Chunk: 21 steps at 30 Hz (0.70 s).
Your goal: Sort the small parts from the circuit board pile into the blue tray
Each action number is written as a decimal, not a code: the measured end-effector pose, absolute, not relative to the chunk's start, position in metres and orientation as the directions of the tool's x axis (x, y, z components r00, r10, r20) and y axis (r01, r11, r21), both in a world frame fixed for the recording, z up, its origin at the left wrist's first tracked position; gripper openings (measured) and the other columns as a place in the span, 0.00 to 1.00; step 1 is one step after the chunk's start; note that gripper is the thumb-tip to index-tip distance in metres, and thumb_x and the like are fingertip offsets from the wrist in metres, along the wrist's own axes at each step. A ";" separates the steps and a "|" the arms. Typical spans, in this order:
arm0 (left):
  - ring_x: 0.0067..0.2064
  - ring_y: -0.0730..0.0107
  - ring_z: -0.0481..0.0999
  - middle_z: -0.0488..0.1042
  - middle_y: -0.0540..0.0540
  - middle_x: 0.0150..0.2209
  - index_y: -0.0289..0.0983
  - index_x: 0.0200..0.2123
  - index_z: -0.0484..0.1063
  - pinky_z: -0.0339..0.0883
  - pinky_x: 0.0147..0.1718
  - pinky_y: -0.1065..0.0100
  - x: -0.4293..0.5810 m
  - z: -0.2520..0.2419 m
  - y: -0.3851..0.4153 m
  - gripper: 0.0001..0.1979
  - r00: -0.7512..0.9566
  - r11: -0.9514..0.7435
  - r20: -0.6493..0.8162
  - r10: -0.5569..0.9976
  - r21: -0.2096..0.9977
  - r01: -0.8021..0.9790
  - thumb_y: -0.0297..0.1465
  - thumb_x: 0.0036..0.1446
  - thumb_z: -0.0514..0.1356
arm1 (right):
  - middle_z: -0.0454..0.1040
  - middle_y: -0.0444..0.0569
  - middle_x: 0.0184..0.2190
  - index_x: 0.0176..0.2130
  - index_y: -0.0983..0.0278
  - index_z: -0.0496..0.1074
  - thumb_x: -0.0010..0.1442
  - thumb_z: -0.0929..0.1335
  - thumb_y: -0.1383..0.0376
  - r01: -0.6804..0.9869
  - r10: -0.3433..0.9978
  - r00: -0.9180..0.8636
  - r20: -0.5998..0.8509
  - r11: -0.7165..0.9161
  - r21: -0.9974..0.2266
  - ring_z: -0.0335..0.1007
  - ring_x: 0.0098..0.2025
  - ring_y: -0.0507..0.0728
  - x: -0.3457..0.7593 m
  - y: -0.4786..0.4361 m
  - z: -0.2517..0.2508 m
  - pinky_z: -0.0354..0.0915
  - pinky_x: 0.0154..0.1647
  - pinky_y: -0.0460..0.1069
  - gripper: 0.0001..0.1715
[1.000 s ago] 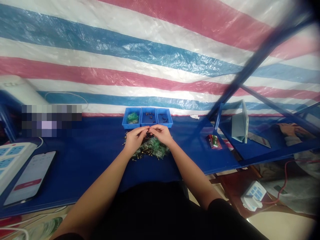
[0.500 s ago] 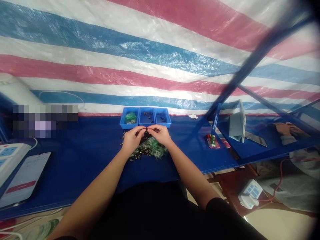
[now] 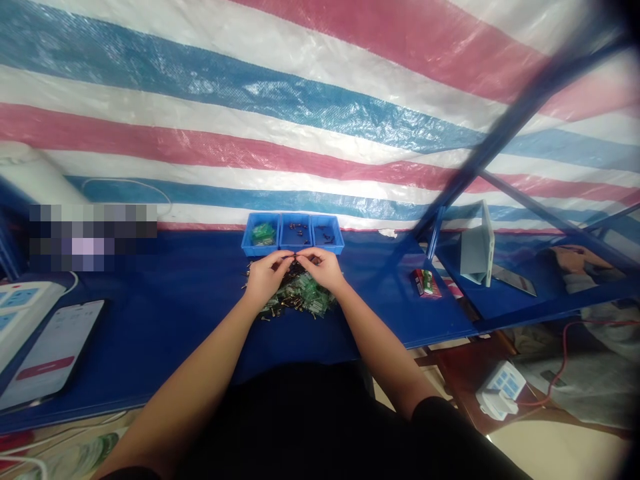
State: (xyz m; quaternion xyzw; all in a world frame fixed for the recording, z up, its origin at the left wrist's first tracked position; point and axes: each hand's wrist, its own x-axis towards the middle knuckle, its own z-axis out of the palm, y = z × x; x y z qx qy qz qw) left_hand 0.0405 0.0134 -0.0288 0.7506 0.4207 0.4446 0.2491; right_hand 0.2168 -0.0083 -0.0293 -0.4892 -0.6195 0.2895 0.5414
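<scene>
My left hand [image 3: 265, 277] and my right hand [image 3: 323, 269] meet at their fingertips, thumbs and forefingers pinched together. A tiny dark piece seems to sit between them, too small to name. Below them lies a heap of screws [image 3: 270, 308] mixed with small clear-green plastic packets [image 3: 313, 297]. Just beyond my fingers stand three joined blue bins. The left bin [image 3: 260, 251] holds green plastic packets, the middle bin [image 3: 295, 243] several small screws, and the right bin [image 3: 327, 249] a few dark screws.
On the blue table [image 3: 165, 300] a phone [image 3: 55, 350] and a white power strip [image 3: 27, 310] lie at left. A small red-green box [image 3: 426, 283] sits right. Beyond a blue frame post [image 3: 434, 233] are a tablet stand [image 3: 475, 250] and another person's hands [image 3: 575, 259]. Striped sheeting hangs behind.
The view has shifted very slightly. Both hands stay pinched together above the heap, and the bins look the same.
</scene>
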 end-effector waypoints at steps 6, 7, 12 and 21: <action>0.30 0.70 0.76 0.79 0.48 0.33 0.41 0.44 0.78 0.69 0.34 0.70 0.040 -0.028 0.013 0.16 0.255 -0.541 0.479 0.840 0.692 0.478 0.42 0.60 0.57 | 0.80 0.49 0.35 0.38 0.63 0.78 0.57 0.69 0.54 0.326 0.917 0.054 0.395 0.357 -0.875 0.74 0.32 0.54 0.216 -0.009 -0.029 0.69 0.31 0.48 0.16; 0.30 0.71 0.76 0.79 0.48 0.33 0.41 0.44 0.78 0.68 0.34 0.70 0.040 -0.028 0.012 0.15 0.257 -0.545 0.485 0.836 0.683 0.487 0.42 0.60 0.57 | 0.80 0.49 0.34 0.38 0.63 0.78 0.57 0.69 0.54 0.325 0.914 0.055 0.401 0.363 -0.873 0.74 0.32 0.54 0.216 -0.009 -0.029 0.69 0.32 0.48 0.16; 0.30 0.71 0.75 0.78 0.49 0.30 0.41 0.48 0.75 0.68 0.35 0.70 0.040 -0.027 0.011 0.17 0.268 -0.548 0.483 0.834 0.663 0.509 0.42 0.61 0.56 | 0.80 0.49 0.36 0.38 0.62 0.79 0.56 0.70 0.55 0.308 0.913 0.063 0.403 0.366 -0.878 0.75 0.33 0.55 0.217 -0.008 -0.031 0.70 0.33 0.49 0.15; 0.29 0.70 0.75 0.77 0.49 0.29 0.40 0.45 0.75 0.68 0.34 0.70 0.041 -0.029 0.012 0.17 0.268 -0.557 0.493 0.828 0.664 0.499 0.43 0.60 0.56 | 0.80 0.49 0.36 0.39 0.60 0.80 0.54 0.71 0.54 0.276 0.913 0.089 0.399 0.362 -0.890 0.77 0.35 0.57 0.217 -0.006 -0.032 0.72 0.37 0.51 0.15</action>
